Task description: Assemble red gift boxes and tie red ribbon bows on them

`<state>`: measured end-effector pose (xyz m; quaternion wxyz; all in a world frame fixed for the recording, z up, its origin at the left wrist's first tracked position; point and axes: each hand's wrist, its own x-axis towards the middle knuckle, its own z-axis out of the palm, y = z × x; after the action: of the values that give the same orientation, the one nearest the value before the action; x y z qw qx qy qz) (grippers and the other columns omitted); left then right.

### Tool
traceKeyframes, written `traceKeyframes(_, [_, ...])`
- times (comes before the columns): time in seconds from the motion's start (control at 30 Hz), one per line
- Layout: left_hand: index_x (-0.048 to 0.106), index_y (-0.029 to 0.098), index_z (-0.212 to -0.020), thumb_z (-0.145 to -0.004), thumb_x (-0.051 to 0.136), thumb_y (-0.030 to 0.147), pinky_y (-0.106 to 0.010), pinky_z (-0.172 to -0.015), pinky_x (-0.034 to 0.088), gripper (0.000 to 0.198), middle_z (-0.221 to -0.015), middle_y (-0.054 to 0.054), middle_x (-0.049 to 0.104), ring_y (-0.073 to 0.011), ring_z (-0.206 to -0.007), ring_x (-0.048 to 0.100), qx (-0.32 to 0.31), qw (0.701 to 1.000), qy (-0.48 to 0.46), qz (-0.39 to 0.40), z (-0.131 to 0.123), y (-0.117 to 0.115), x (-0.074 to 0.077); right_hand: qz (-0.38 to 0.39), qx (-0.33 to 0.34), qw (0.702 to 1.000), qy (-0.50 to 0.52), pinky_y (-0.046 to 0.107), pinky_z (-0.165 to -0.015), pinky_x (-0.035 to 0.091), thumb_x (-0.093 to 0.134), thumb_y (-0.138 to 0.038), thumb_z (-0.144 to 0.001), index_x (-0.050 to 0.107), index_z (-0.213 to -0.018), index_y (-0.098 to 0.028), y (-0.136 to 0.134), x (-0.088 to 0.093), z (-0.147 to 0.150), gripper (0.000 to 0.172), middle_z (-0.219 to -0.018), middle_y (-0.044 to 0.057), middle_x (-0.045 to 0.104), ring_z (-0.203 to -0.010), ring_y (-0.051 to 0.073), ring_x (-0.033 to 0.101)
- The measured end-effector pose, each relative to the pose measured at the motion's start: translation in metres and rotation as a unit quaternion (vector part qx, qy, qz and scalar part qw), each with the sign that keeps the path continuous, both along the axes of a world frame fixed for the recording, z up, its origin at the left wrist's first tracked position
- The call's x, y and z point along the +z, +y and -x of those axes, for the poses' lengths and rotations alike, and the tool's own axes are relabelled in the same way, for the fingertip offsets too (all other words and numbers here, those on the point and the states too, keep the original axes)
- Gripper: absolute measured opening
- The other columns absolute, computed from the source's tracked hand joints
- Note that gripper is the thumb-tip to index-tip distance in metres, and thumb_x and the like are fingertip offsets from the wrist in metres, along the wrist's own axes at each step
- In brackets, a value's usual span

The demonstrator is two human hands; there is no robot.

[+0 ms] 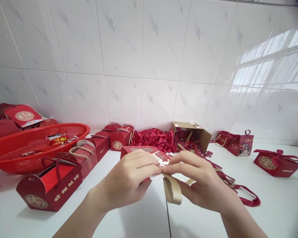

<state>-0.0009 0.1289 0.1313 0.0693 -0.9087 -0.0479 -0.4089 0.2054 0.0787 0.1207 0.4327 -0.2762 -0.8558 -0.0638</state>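
Observation:
Both hands meet at the middle of the table over a red gift box (125,151). A white and red paper tag (161,158) sits on top of it, partly covered by fingers. My left hand (136,175) is closed, its fingertips pinched at the tag's edge where a gold ribbon (173,191) starts. My right hand (201,180) pinches the same ribbon from the other side, and a loop of it hangs down in front. The fingers hide the spot where ribbon, tag and box meet.
On the left are a red plastic basket (5,150) with wrapped sweets and several red gift boxes (64,185). Behind the hands lie a heap of red ribbons (152,137) and a cardboard box (205,135) on its side. A ribbon-tied box (275,165) stands at right.

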Motion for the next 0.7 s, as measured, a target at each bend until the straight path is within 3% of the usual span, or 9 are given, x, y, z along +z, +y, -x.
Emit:
traceKeyframes(0.33, [0.065,0.016,-0.089,-0.077,0.057,0.003,-0.027,-0.065,0.050,0.019,-0.078,-0.005,0.068,-0.0154,-0.072,0.061,-0.014,0.997,-0.029,0.068,-0.004,0.003,-0.003,-0.023,-0.032,0.999,-0.002,0.029,-0.059,0.035,0.050,-0.005,-0.081,0.053,-0.087,-0.018,0.004,0.000,0.001,0.015,-0.075,0.003,0.052,-0.068,0.015,0.039])
traceKeyframes(0.6, [0.066,0.016,-0.078,-0.078,0.057,0.008,-0.022,-0.051,0.042,0.011,-0.064,-0.001,0.061,-0.0103,-0.056,0.052,0.053,0.981,-0.063,0.178,-0.017,0.000,-0.012,-0.030,-0.111,0.993,-0.018,0.031,-0.061,0.030,0.049,-0.001,-0.073,0.048,-0.078,-0.018,0.014,-0.006,0.002,0.017,-0.077,0.002,0.055,-0.071,0.016,0.044])
traceKeyframes(0.7, [0.066,0.017,-0.075,-0.080,0.057,0.010,-0.021,-0.052,0.042,0.012,-0.065,0.000,0.061,-0.0100,-0.058,0.054,0.061,0.971,-0.068,0.222,-0.016,-0.001,-0.010,-0.018,-0.101,0.995,0.013,0.032,-0.064,0.033,0.050,-0.001,-0.075,0.051,-0.079,-0.019,0.017,-0.007,0.002,0.018,-0.078,0.001,0.056,-0.073,0.016,0.048])
